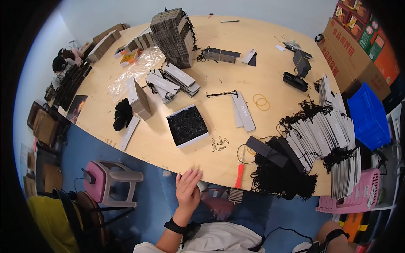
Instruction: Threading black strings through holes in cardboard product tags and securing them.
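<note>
My left hand (188,187) rests at the table's near edge, its fingers stretched out and holding nothing I can see. A black band circles its wrist. My right forearm (337,236) shows at the lower right, also with a black band; the hand itself is out of view. Just beyond my left hand, a white box (187,126) full of small black pieces stands on the table. Several small pins (219,143) lie loose beside it. To the right is a red-handled tool (239,176). Two grey hang tags (244,111) with a black cord lie farther back.
At right, fanned grey tags (314,137) lie by a heap of black cords (282,179). A tall banded tag stack (171,38) stands at the back. Rubber bands (261,102) lie mid-right. Beyond the table are a blue crate (369,116), cartons (350,55) and a pink stool (96,181).
</note>
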`<state>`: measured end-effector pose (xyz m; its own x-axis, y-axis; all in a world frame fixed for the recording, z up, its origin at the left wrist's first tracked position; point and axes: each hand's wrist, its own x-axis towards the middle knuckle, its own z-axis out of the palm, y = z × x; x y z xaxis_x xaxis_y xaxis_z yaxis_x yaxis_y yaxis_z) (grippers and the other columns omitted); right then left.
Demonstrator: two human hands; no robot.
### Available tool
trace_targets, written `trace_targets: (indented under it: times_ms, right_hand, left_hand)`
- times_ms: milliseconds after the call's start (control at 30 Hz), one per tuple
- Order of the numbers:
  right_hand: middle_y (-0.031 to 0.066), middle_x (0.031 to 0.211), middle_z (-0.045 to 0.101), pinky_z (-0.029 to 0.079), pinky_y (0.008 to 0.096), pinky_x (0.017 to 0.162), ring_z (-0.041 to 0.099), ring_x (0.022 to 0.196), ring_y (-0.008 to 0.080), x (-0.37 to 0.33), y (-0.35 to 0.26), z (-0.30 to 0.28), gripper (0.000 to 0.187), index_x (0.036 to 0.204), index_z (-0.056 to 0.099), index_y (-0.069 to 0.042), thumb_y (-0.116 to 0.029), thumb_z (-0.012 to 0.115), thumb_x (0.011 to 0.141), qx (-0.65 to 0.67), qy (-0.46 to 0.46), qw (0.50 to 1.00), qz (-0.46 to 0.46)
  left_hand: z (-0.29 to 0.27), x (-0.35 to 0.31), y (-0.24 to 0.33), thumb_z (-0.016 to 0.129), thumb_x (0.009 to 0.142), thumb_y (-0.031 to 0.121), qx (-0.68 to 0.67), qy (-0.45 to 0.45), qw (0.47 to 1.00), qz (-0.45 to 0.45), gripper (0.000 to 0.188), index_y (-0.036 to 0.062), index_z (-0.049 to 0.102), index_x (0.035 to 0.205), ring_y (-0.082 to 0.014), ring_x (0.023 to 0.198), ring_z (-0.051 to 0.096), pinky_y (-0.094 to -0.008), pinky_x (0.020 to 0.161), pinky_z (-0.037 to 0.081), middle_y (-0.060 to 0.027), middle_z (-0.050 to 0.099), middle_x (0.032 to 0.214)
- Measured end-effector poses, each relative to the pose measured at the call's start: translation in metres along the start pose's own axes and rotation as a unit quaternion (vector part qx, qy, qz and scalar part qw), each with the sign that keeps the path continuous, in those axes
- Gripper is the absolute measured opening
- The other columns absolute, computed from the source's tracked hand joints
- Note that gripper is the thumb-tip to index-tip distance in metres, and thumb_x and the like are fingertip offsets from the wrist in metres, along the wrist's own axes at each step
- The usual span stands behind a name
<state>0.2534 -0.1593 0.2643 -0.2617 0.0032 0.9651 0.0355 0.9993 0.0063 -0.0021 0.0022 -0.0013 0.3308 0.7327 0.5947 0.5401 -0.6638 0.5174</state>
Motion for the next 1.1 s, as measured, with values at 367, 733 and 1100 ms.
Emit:
trace_targets:
  times_ms: [367, 733, 1100]
  right_hand:
    - [0.0037, 0.083, 0.059, 0.048, 0.0304, 0.054, 0.06, 0.066, 0.0208, -0.13, 0.038, 0.016, 0.025, 0.092, 0.067, -0.007, -0.015, 0.08, 0.072, -0.402, -0.244, 0.731, 0.495]
    - [0.0039, 0.077, 0.061, 0.048, 0.0331, 0.055, 0.06, 0.064, 0.0208, -0.129, 0.085, 0.015, 0.006, 0.081, 0.071, -0.008, -0.009, 0.074, 0.077, -0.392, -0.156, 0.726, 0.543]
    - [0.005, 0.087, 0.066, 0.042, 0.0186, 0.05, 0.059, 0.06, 0.0074, -0.083, 0.079, -0.036, 0.006, 0.095, 0.063, 0.001, -0.004, 0.06, 0.094, -0.228, 0.19, 0.69, 0.661]
  left_hand:
    - [-0.003, -0.003, -0.005, 0.055, 0.074, -0.011, 0.001, 0.005, 1.0, -0.002, 0.047, 0.0094, 0.071, 0.113, -0.0254, 0.119, 0.06, -0.0429, 0.11, 0.032, -0.0068, 0.068, 0.12]
    - [-0.024, 0.037, 0.01, 0.058, 0.07, -0.009, -0.001, -0.016, 0.999, 0.038, 0.032, 0.0079, 0.072, 0.094, -0.022, 0.097, 0.067, -0.0352, 0.086, 0.042, -0.0043, 0.072, 0.102]
    - [0.01, 0.08, 0.04, 0.064, 0.077, 0.0, -0.034, -0.021, 0.996, -0.075, 0.032, 0.005, 0.067, 0.107, -0.027, 0.083, 0.064, -0.0368, 0.07, 0.051, -0.0121, 0.063, 0.111]
